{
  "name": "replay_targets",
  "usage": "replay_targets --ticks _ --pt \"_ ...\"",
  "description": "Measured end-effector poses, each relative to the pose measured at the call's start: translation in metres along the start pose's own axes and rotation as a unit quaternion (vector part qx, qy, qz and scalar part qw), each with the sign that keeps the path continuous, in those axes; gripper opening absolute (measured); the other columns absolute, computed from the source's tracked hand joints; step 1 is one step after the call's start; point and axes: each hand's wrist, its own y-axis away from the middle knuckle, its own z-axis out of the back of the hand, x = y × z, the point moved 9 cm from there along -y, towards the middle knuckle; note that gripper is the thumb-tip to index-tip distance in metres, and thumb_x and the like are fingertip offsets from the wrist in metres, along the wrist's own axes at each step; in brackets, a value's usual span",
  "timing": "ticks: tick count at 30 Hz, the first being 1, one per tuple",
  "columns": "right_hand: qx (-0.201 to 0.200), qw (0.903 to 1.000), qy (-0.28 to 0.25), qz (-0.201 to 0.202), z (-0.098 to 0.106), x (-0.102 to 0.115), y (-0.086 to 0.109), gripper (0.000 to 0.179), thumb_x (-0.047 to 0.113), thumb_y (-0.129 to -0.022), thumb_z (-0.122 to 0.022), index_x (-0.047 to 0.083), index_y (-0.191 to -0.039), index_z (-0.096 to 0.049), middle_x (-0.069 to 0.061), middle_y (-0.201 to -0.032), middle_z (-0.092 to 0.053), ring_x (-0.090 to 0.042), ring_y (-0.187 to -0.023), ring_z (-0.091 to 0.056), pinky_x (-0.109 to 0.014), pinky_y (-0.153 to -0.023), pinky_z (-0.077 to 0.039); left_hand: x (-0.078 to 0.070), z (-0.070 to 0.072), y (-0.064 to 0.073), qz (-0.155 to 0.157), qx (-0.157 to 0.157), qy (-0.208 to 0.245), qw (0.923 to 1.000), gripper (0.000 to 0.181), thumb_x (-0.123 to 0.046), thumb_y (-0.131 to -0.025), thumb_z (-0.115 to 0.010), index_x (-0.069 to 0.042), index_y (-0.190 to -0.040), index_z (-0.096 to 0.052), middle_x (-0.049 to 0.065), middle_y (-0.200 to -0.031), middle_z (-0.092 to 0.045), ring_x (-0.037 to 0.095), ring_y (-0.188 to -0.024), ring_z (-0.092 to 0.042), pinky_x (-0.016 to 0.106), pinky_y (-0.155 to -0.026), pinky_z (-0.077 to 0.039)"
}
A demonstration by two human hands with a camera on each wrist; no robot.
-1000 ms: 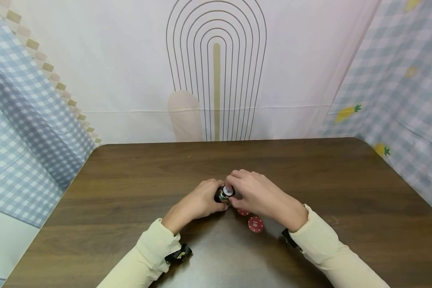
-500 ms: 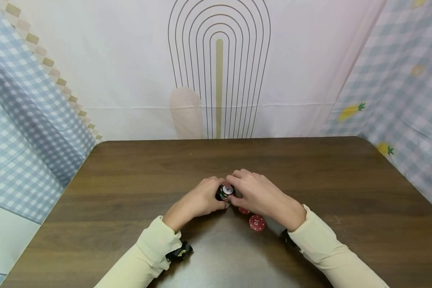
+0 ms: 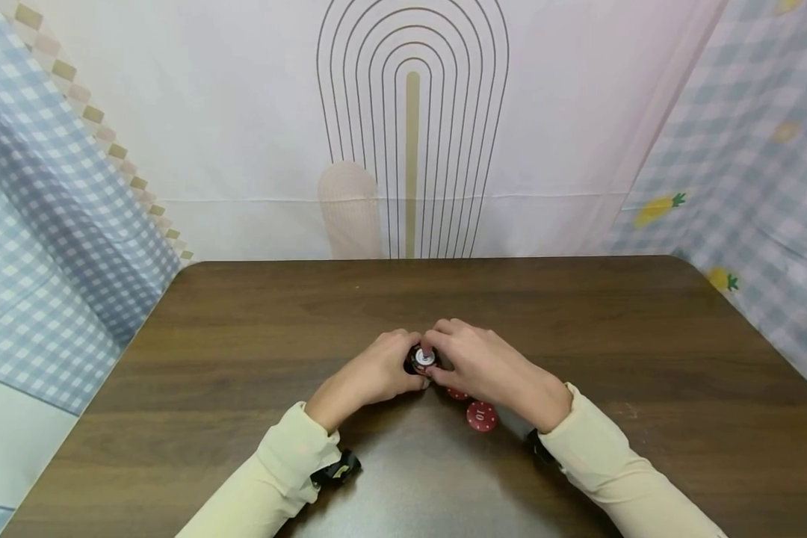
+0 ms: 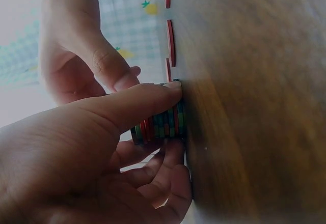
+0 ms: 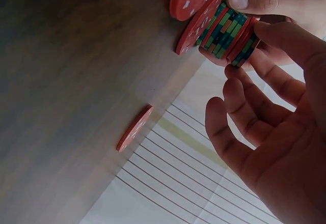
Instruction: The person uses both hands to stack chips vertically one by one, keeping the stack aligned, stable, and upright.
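A short stack of poker chips [image 5: 224, 35], mostly green and dark blue-green edges with red ones among them, stands on the table between both hands. My left hand [image 3: 376, 370] grips it low, thumb on the near side and fingers curled behind. Thumb and fingers of my right hand [image 3: 480, 362] pinch the upper chips, the index finger over the top one, whose white centre [image 3: 424, 359] shows in the head view. Close to the right hand lies a red chip marked 10 [image 3: 482, 416], and another red chip [image 3: 457, 393] is partly covered by that hand.
A third red chip [image 5: 135, 128] lies flat beyond the hands in the right wrist view. The brown wooden table [image 3: 276, 314] ends at a white patterned cloth [image 3: 242, 134] behind, with checked cloths on both sides.
Both hands stay at the stack in nearly the same grip. The top chip has shifted slightly left over the stack, and fewer coloured edges show under it. The head view has tilted a little.
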Motion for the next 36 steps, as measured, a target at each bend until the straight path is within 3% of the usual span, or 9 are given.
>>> replay_targets --ticks 7,13,21,28,36 --pt "0.034 0.9977 -0.048 -0.032 -0.004 -0.006 0.002 0.017 0.020 -0.094 -0.082 0.018 -0.106 -0.069 0.001 -0.107 -0.064 -0.010 -0.081 -0.058 -0.029 -0.065 -0.053 0.000 0.000 0.001 -0.001 -0.001 0.002 1.0000 0.035 -0.015 -0.086 -0.087 -0.004 -0.113 -0.068 0.011 -0.108 -0.066 0.025 -0.101 -0.063 0.044 -0.092 -0.054" --pt "0.076 0.9932 -0.073 -0.051 -0.009 -0.009 0.005 0.024 0.015 -0.094 -0.082 0.019 -0.115 -0.069 0.001 -0.111 -0.064 -0.015 -0.091 -0.063 -0.034 -0.071 -0.056 0.002 -0.002 0.003 0.008 0.001 0.007 0.9999 0.035 -0.014 -0.086 -0.087 -0.003 -0.115 -0.068 0.011 -0.108 -0.066 0.025 -0.101 -0.063 0.044 -0.093 -0.055" --pt "0.104 0.9885 -0.105 -0.032 -0.005 -0.009 0.007 0.031 0.008 -0.095 -0.079 0.014 -0.123 -0.068 -0.002 -0.113 -0.064 -0.019 -0.100 -0.065 -0.035 -0.083 -0.057 0.001 -0.001 0.002 0.002 -0.003 0.004 1.0000 0.040 -0.015 -0.087 -0.086 -0.001 -0.120 -0.068 0.013 -0.112 -0.067 0.027 -0.105 -0.065 0.044 -0.096 -0.055" --pt "0.079 0.9950 -0.053 -0.029 0.008 -0.011 0.011 0.042 0.020 -0.094 -0.082 0.015 -0.132 -0.065 0.000 -0.114 -0.064 -0.013 -0.090 -0.065 -0.039 -0.073 -0.057 0.000 -0.002 0.000 0.006 -0.002 0.025 0.9997 0.044 -0.012 -0.086 -0.087 -0.002 -0.124 -0.069 0.012 -0.112 -0.067 0.024 -0.104 -0.066 0.041 -0.096 -0.056" --pt "0.097 0.9938 -0.018 -0.050 0.007 -0.017 0.014 0.030 0.017 -0.091 -0.083 0.013 -0.116 -0.066 -0.002 -0.109 -0.064 -0.012 -0.083 -0.061 -0.038 -0.068 -0.056 0.000 -0.002 0.000 0.000 -0.007 0.027 0.9996 0.042 -0.011 -0.086 -0.086 -0.001 -0.123 -0.069 0.013 -0.113 -0.067 0.026 -0.106 -0.066 0.043 -0.098 -0.055"
